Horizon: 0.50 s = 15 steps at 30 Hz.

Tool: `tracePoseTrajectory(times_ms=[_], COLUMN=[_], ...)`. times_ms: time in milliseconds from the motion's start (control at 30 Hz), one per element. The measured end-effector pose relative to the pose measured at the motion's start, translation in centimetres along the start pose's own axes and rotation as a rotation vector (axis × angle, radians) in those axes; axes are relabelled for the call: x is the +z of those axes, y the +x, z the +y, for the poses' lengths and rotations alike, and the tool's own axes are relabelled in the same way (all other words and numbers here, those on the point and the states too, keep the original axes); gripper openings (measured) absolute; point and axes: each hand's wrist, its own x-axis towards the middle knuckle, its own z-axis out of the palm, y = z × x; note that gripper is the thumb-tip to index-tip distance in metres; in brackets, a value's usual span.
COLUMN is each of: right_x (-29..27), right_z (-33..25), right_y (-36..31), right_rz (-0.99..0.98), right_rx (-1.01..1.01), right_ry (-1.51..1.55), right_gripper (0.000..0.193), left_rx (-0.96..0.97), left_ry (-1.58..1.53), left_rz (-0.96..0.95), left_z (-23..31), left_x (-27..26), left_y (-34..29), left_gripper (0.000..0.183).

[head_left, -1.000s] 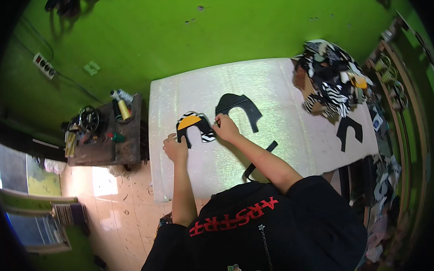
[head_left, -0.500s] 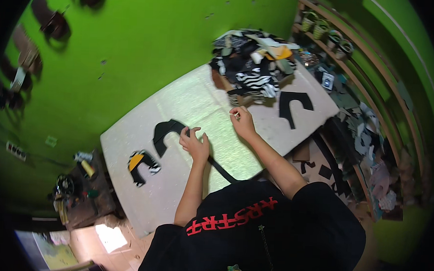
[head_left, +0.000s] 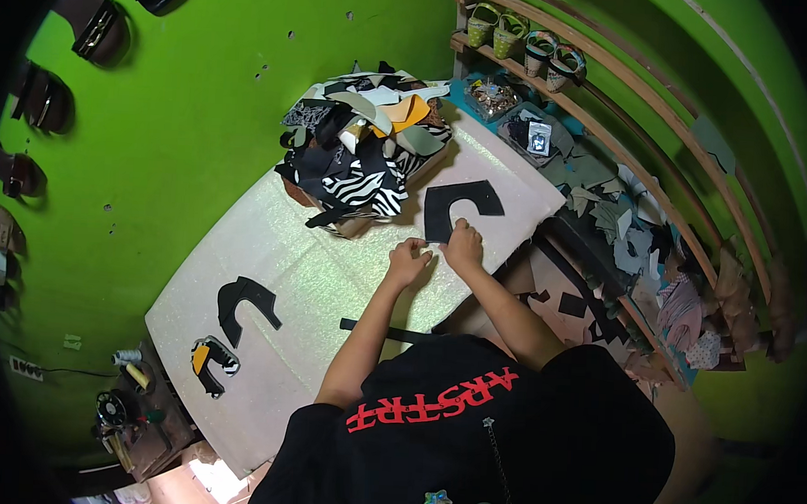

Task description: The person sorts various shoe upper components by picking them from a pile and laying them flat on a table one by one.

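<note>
A black C-shaped cut piece (head_left: pixel 461 203) lies flat near the right end of the white table (head_left: pixel 277 255). My right hand (head_left: pixel 465 246) rests on the lower end of this piece, its fingers pinching the edge. Just to its left, my left hand (head_left: pixel 409 258) has its fingers curled, their tips close to the same corner. Whether the left hand grips the piece is hidden by the fingers.
A heap of fabric and leather scraps (head_left: pixel 363 151) sits at the table's far side. At the left end lie another black cut piece (head_left: pixel 244 304) and a yellow-and-zebra piece (head_left: pixel 211 362). A black strip (head_left: pixel 373 327) lies by my left forearm. Shelves with sandals (head_left: pixel 521 41) stand on the right, and a small tool stand (head_left: pixel 126 411) at lower left.
My head and both hands have swung from the pieces at the table's left end to the black C-shaped piece at the right end, where both hands have come together.
</note>
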Motion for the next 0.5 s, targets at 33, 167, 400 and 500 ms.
tracePoseTrajectory(times_ms=[33, 167, 400, 500], right_x=[0.4, 0.5, 1.0, -0.9], right_z=[0.3, 0.6, 0.3, -1.7], right_y=[0.4, 0.7, -1.2, -3.2], right_rz=[-0.016, -0.038, 0.085, 0.015], right_rx=[-0.01, -0.059, -0.318, -0.269], right_ry=[0.059, 0.284, 0.799, 1.006], right_gripper=[0.055, 0.041, 0.013, 0.011], left_rx=[-0.038, -0.165, -0.212, 0.022], left_ry=[-0.061, -0.291, -0.483, -0.451], left_rz=[0.008, 0.074, 0.194, 0.293], left_z=[-0.5, -3.0, 1.1, 2.6], left_x=[0.5, 2.2, 1.7, 0.2], left_y=[0.5, 2.9, 3.4, 2.3], left_gripper=[0.039, 0.049, 0.045, 0.03])
